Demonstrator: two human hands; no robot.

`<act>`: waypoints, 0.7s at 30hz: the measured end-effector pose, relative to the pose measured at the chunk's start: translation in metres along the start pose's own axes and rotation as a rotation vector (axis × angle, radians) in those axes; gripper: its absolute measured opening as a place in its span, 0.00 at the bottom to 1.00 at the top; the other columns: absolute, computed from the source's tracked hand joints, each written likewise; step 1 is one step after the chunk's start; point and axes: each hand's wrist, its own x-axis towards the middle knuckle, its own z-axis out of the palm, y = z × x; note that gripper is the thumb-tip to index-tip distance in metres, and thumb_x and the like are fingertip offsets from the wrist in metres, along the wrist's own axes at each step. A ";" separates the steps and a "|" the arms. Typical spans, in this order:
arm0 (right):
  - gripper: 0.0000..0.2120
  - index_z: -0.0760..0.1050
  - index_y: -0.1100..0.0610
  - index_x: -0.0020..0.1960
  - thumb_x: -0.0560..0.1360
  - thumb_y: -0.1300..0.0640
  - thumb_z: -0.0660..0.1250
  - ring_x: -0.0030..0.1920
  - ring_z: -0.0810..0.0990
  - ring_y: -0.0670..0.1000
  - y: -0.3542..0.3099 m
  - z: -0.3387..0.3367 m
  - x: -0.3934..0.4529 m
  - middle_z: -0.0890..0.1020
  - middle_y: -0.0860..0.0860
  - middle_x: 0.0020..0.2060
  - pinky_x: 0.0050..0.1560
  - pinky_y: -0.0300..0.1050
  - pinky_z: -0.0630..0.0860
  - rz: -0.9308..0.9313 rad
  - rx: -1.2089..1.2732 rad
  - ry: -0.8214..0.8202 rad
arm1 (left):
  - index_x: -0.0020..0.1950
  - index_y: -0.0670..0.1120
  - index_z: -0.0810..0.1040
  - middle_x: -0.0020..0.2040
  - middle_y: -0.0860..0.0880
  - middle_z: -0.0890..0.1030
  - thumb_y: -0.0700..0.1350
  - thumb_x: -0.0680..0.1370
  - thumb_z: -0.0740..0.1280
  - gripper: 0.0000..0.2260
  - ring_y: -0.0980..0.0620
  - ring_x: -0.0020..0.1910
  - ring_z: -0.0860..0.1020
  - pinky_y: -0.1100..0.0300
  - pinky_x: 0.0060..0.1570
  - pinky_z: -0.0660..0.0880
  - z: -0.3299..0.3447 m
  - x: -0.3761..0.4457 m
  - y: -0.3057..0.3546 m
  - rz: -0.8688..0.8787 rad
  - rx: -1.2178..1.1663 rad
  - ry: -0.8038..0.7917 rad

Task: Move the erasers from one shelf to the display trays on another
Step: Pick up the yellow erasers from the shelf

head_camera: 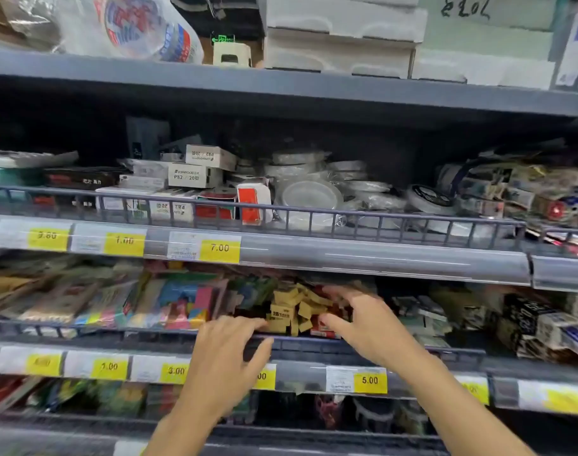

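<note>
Left hand (230, 348) and right hand (363, 324), fingers spread and holding nothing, flank the loose erasers (294, 312) heaped on the middle shelf (314, 345). Probably light, firm blocks: pinch across flat faces.

A grey wire-fronted shelf (314, 344) carries a heap of yellow erasers (292, 312) — colourful packets (179, 302) just left of the heap, dark boxed goods (527, 324) well to its right.
</note>
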 end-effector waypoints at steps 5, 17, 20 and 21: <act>0.38 0.55 0.38 0.78 0.73 0.33 0.66 0.74 0.64 0.57 -0.002 0.020 0.042 0.65 0.50 0.76 0.74 0.52 0.63 0.042 -0.304 -0.186 | 0.55 0.56 0.84 0.47 0.61 0.83 0.61 0.79 0.60 0.16 0.53 0.47 0.79 0.52 0.49 0.71 0.006 0.000 -0.001 0.095 0.121 0.035; 0.23 0.67 0.41 0.74 0.80 0.42 0.62 0.69 0.70 0.56 0.009 0.021 0.047 0.75 0.49 0.70 0.64 0.48 0.71 0.005 -0.288 -0.069 | 0.57 0.55 0.84 0.50 0.62 0.83 0.61 0.80 0.59 0.17 0.56 0.50 0.79 0.56 0.54 0.65 0.000 -0.002 0.005 0.086 0.072 0.037; 0.21 0.70 0.39 0.72 0.79 0.41 0.64 0.59 0.76 0.51 0.013 0.017 0.039 0.82 0.49 0.57 0.57 0.42 0.74 0.015 -0.120 0.052 | 0.63 0.56 0.81 0.55 0.66 0.79 0.64 0.79 0.57 0.22 0.64 0.55 0.74 0.57 0.60 0.63 -0.006 -0.001 0.014 0.026 -0.023 0.017; 0.20 0.73 0.39 0.69 0.78 0.41 0.66 0.52 0.79 0.49 0.012 0.016 0.033 0.84 0.48 0.51 0.53 0.41 0.75 -0.001 -0.015 0.107 | 0.66 0.57 0.78 0.57 0.69 0.76 0.66 0.78 0.57 0.22 0.69 0.57 0.71 0.58 0.61 0.63 -0.008 -0.001 0.017 -0.011 -0.099 0.013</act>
